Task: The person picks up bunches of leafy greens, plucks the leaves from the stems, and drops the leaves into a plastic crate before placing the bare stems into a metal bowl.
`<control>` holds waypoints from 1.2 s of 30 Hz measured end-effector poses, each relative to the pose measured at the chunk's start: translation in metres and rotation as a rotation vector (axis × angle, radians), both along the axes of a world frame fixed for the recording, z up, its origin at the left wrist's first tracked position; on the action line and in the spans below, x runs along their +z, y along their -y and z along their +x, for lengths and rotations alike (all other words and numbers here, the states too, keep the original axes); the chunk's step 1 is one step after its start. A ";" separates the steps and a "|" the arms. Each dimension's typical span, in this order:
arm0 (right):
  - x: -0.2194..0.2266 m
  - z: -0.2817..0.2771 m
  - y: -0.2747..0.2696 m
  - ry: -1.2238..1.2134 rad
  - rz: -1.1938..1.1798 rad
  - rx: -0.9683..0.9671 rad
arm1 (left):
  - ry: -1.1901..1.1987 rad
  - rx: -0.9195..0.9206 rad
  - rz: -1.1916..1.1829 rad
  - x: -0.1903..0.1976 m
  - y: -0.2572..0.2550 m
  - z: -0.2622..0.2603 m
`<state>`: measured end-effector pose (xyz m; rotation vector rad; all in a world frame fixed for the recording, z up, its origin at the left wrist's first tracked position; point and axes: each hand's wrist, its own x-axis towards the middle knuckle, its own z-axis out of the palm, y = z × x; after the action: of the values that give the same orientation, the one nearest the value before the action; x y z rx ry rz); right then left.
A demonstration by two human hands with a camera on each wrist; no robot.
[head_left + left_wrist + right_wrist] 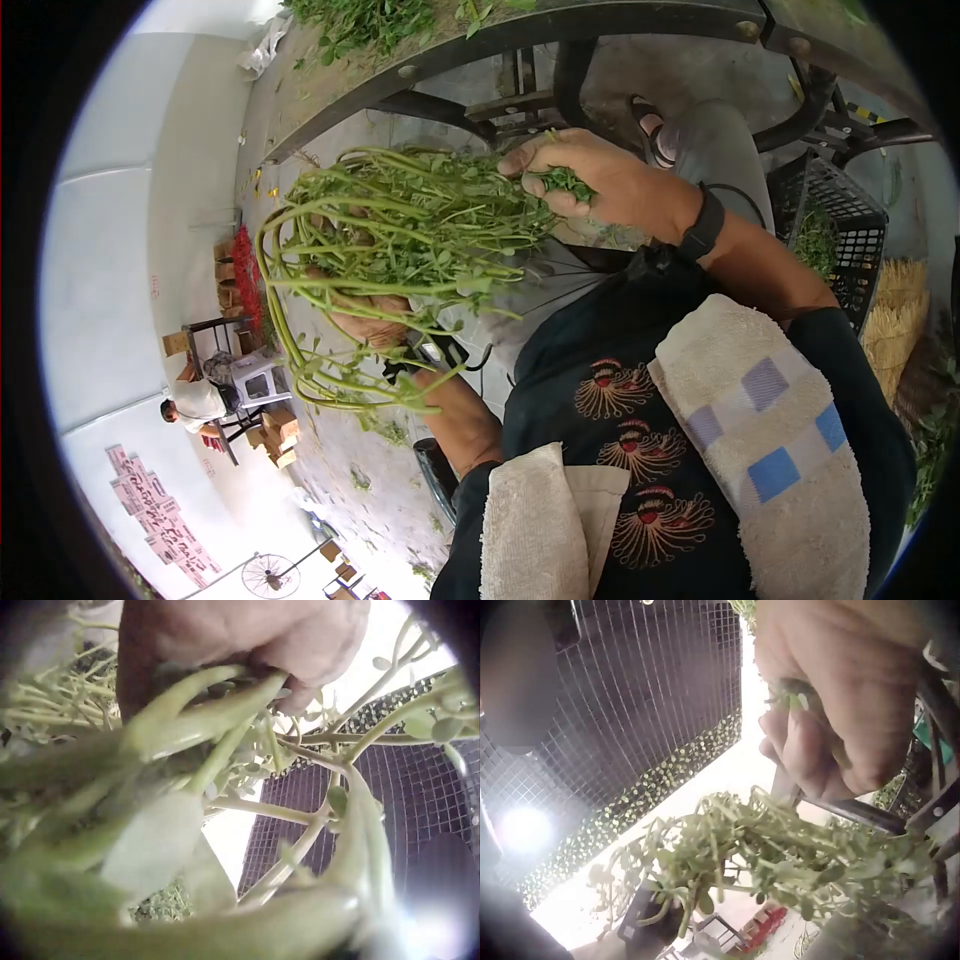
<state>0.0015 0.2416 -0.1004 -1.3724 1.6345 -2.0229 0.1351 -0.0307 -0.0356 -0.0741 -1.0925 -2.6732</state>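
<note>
A large bunch of green leafy stems (400, 215) hangs over the lap in the head view, its thick pale stems looping out to the left. The left hand (370, 318) grips the bunch from below, partly hidden by stems; its curled fingers show at the top of the left wrist view (247, 645). At the bunch's right end is the right hand (595, 180), fingers curled round a few small green sprigs (566, 183). In the right wrist view, the right hand (840, 705) pinches green bits (799, 697), with the leafy bunch (780, 862) below it.
A table edge (560, 30) with more greens (365, 22) on top runs along the upper side. At the right stand a black plastic crate (850, 220) holding greens and a straw-coloured bundle (893, 330). A seated person (200, 400) and cardboard boxes (275, 435) are at far left.
</note>
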 end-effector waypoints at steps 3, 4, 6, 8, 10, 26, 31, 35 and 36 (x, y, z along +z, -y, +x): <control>0.031 0.003 -0.001 0.991 0.062 0.282 | -0.006 -0.018 0.150 0.006 0.003 0.000; 0.031 0.005 0.001 0.992 0.059 0.287 | -0.057 0.004 0.161 0.004 0.004 0.000; 0.029 0.009 0.004 0.911 0.108 0.302 | -0.161 -0.012 0.237 -0.006 0.010 0.003; 0.035 0.015 0.003 0.873 0.135 0.324 | -0.119 -0.017 0.192 -0.002 0.004 0.000; 0.047 0.019 0.002 0.833 0.163 0.345 | -0.007 0.081 0.028 0.003 -0.006 -0.002; 0.028 0.017 0.052 -0.068 0.523 0.017 | 0.279 0.541 -0.724 -0.015 0.001 0.001; 0.018 0.015 0.057 -0.084 0.409 -0.045 | 0.317 0.385 -0.688 -0.003 -0.005 0.005; 0.016 0.014 0.057 -0.051 0.348 -0.070 | 0.098 0.069 -0.130 0.010 -0.030 -0.008; 0.016 0.015 0.056 -0.055 0.306 -0.099 | 0.010 -0.090 -0.136 0.008 -0.025 -0.007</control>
<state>0.0161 0.1852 -0.0845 -1.2687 1.9729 -1.7043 0.1277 -0.0058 -0.0280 -0.1387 -1.3032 -2.6758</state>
